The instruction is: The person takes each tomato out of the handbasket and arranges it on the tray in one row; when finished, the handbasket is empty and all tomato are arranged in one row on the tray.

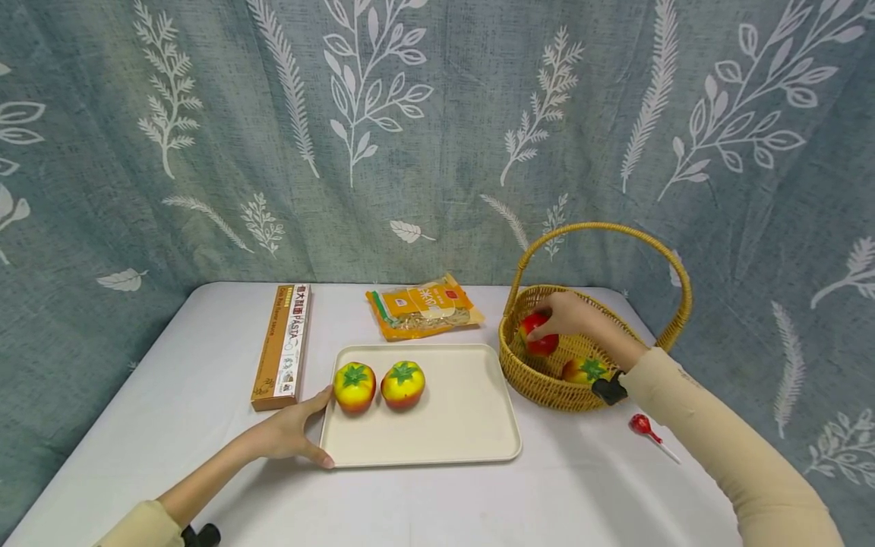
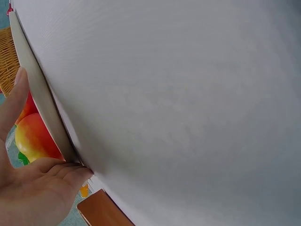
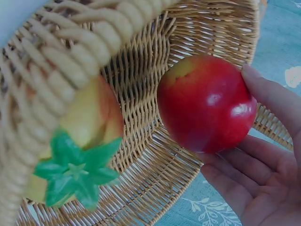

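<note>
head view shows a beige tray, smooth and with rounded corners, whose long axis runs from left to right before the person. to the right of the tray stands a woven wicker basket, with a tall arched handle. inside it, at the side toward the tray, is a glossy red fruit. this fruit is almost round, so no clear long axis is seen; from the right wrist, its yellowish end with a small dark dimple turns away from the palm. the right hand grips it between thumb and fingers, the arm stretching obliquely past the tray's right side. whether the fruit touches the basket's floor, one cannot tell. a yellow-red fruit with green leaves lies also in the basket.

at the tray's left end, the left hand is spread and not closed, its thumb at the near corner and its fingers against the left edge. on the tray's left half sit two leaf-capped fruits, their green caps upward. left of the tray lies a narrow cardboard box, lengthwise away from the person; behind the tray, a shiny orange packet.
</note>
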A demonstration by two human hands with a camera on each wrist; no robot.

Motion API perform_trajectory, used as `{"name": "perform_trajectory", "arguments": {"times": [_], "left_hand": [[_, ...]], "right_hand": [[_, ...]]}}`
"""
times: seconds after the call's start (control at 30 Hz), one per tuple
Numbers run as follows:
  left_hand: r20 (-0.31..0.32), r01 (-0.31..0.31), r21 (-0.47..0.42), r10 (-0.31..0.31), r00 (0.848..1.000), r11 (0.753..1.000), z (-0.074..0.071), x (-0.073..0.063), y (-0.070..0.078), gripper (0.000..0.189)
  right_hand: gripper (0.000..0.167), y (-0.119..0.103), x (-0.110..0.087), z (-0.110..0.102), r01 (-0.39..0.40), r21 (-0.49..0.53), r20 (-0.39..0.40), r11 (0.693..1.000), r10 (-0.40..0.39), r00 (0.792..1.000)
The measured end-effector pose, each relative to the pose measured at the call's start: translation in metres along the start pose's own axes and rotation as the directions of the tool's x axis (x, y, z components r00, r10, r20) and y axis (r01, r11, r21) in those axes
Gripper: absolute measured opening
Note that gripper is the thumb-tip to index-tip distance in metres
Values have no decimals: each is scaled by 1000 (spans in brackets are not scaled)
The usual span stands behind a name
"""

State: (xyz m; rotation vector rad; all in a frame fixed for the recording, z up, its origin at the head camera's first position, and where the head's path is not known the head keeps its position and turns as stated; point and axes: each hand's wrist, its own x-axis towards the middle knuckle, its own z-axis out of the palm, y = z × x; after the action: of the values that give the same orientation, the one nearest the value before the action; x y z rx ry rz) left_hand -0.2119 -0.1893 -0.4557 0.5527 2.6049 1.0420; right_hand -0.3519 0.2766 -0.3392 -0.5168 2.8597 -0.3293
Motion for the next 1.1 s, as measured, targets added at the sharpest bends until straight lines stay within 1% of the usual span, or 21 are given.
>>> {"name": "perform_trajectory", "arguments": {"times": [0.17, 0.33, 0.43, 0.6, 0.77, 0.93, 1.1], "left_hand": [[1, -1, -7, 1, 1000, 1000, 0, 0, 1, 123], [5, 10, -15, -10, 1000, 1000, 0, 0, 2, 122], [6, 13, -18, -13, 1000, 1000, 1, -1, 2, 122], [1, 8, 5, -8, 1000, 1000, -1, 0, 1, 123], [8, 9, 7, -9, 1000, 1000, -2, 1, 3, 122], [14, 12, 2, -12, 1000, 1000, -2, 1, 3, 121], [14, 19, 8, -19, 1000, 1000, -1, 2, 2, 122]], "right_hand": [[62, 0, -12, -3, -31, 73, -44, 997, 35, 998], [66, 4, -19, -5, -44, 116, -83, 992, 54, 995], [67, 5, -24, -4, -25, 140, -113, 990, 41, 993], [66, 2, -35, -3, 9, 185, -150, 983, 19, 989], [67, 2, -42, 1, 36, 221, -194, 975, 7, 981], [68, 4, -46, 6, 50, 255, -245, 966, 14, 969], [66, 4, -50, 13, 67, 321, -295, 945, 33, 955]]}}
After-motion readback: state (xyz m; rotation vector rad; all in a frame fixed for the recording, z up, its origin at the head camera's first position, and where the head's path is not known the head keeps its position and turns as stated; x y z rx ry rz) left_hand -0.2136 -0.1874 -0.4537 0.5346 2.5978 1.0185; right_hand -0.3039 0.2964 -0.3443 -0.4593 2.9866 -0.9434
